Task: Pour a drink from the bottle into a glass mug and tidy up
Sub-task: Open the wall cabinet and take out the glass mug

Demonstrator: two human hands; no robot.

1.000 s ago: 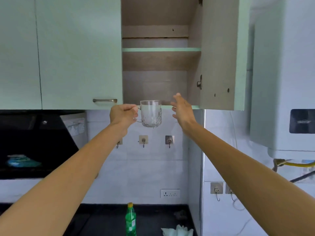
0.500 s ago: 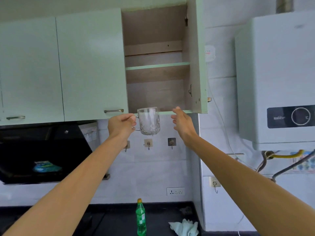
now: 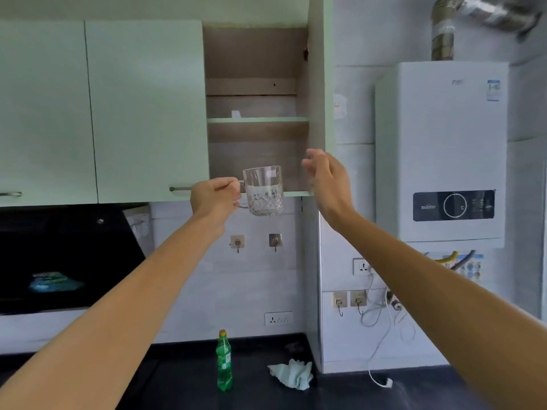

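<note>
The clear cut-glass mug (image 3: 263, 190) sits at the centre of the frame, nearly upright, mouth up, its long axis vertical and its handle pointing left. The left hand (image 3: 214, 196) is just left of it, fingers curled round the handle, holding it in the air before the lower edge of the open pale-green wall cabinet (image 3: 257, 120). The right hand (image 3: 325, 179) is to the mug's right, apart from it, fingers spread and holding nothing. At lower centre, the green plastic bottle (image 3: 224, 361) stands upright, cap up, on the black countertop (image 3: 177, 380), beside a crumpled pale cloth (image 3: 293, 374).
</note>
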